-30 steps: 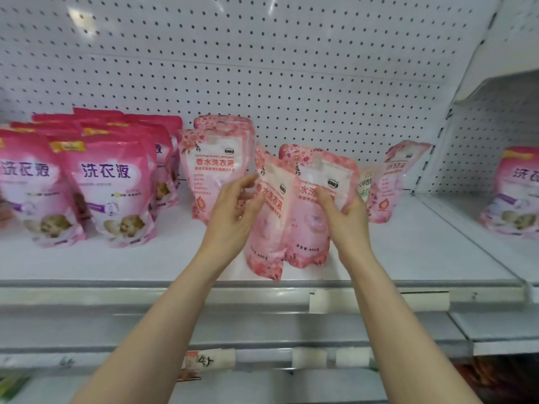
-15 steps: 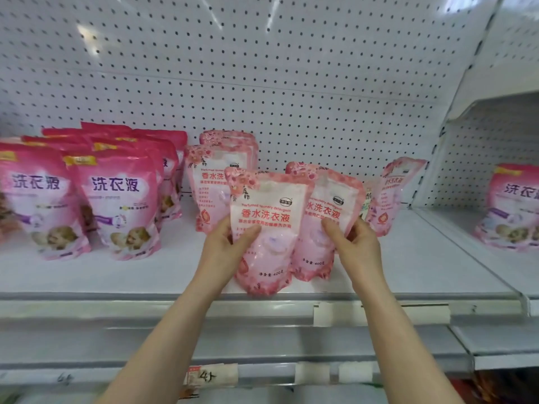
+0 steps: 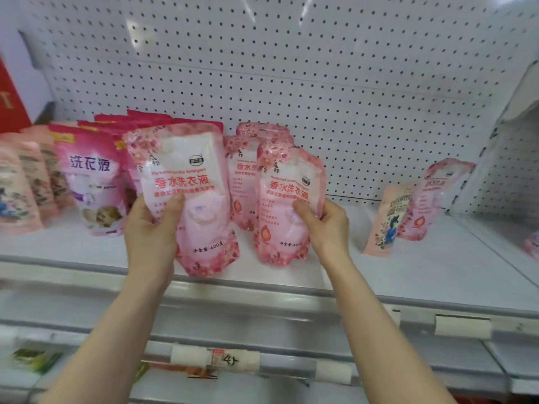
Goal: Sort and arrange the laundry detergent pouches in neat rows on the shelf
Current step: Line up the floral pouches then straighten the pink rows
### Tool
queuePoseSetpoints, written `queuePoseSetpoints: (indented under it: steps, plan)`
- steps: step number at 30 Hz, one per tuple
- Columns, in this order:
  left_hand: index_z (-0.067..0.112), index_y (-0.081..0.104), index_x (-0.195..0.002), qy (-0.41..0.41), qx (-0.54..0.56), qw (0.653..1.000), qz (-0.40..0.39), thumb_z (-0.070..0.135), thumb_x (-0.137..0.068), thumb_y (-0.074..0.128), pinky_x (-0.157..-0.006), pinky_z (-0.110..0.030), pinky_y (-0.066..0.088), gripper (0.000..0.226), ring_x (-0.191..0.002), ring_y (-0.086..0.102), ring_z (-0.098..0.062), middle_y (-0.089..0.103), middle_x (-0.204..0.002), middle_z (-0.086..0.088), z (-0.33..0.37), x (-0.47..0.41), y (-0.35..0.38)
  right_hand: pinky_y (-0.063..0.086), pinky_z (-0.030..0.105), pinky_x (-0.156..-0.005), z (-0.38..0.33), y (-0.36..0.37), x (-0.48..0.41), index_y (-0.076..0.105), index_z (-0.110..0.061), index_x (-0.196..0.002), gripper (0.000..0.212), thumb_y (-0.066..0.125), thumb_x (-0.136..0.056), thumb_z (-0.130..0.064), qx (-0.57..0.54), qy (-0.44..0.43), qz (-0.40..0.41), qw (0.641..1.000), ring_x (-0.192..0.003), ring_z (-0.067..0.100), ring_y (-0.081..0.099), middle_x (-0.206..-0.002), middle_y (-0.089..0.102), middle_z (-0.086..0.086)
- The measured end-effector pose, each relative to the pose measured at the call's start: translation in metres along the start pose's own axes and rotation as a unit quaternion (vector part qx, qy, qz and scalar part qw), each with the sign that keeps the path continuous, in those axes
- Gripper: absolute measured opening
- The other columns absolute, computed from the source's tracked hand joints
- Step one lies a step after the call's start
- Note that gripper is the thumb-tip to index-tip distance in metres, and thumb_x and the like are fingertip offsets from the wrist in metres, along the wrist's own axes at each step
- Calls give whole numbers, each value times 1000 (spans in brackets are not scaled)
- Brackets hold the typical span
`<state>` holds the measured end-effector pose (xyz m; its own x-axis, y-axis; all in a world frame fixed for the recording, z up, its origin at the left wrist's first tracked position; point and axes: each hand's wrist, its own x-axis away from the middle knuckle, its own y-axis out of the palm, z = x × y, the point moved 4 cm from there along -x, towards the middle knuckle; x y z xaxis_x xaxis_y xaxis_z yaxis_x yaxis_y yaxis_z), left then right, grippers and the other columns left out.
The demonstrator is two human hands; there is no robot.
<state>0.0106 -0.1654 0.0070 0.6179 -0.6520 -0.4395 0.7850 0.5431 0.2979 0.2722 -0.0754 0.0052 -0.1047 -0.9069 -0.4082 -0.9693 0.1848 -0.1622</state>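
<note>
My left hand (image 3: 151,228) grips a light pink floral detergent pouch (image 3: 186,176), held upright in front of the shelf's front edge. My right hand (image 3: 326,225) grips a second matching pouch (image 3: 287,199) that stands on the white shelf (image 3: 408,272). Behind them stands a short row of the same floral pouches (image 3: 242,176). At the left stand several darker pink pouches (image 3: 90,176) in rows. Two more pouches lean at the right: a peach one (image 3: 389,220) and a floral pink one (image 3: 434,196).
A white pegboard (image 3: 320,83) backs the shelf. Peach-coloured pouches (image 3: 20,185) stand at the far left, below a red box (image 3: 11,97). A side panel (image 3: 501,158) closes the shelf at the right. Price-tag strips (image 3: 227,360) run along the lower shelf edges.
The two held pouches have come apart: my left hand carried its pouch leftward and up, while my right hand's pouch now stands alone on the shelf. The view has shifted left.
</note>
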Motion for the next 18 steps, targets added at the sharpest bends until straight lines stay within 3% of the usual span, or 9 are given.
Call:
queuePoseSetpoints:
  steps: [4, 8, 15, 18]
  plan:
    - [10, 65, -114, -6, -21, 1000, 9, 20, -93, 61, -80, -32, 58, 23, -97, 70, -16, 72, -105, 0, 0, 1, -15, 58, 51, -79, -4, 47, -11, 71, -34, -77, 9, 73, -75, -42, -19, 0, -48, 999, -83, 19, 73, -84, 76, -6]
    - [14, 65, -110, -12, -27, 1000, 9, 18, -93, 61, -72, -22, 58, 18, -89, 71, -8, 73, -100, 7, 1, 2, -22, 57, 48, -83, 6, 67, -13, 72, -32, -85, 6, 74, -81, -35, -14, 6, -69, 997, -87, 15, 73, -89, 76, -6]
    - [10, 64, -114, -36, -24, 999, -10, 17, -93, 61, -74, -25, 59, 23, -95, 71, -14, 73, -104, 2, -5, 6, -8, 57, 45, -87, 6, 56, -14, 72, -24, -101, 18, 74, -85, -30, 12, 6, -96, 995, -92, 9, 71, -96, 75, -9]
    - [19, 66, -106, -48, -23, 998, -25, 17, -92, 62, -77, -30, 60, 15, -94, 71, -13, 75, -99, 6, -7, 12, 7, 56, 34, -90, -16, 30, -11, 64, -22, -112, 28, 72, -87, -30, 11, -30, -67, 997, -95, 4, 69, -101, 73, -10]
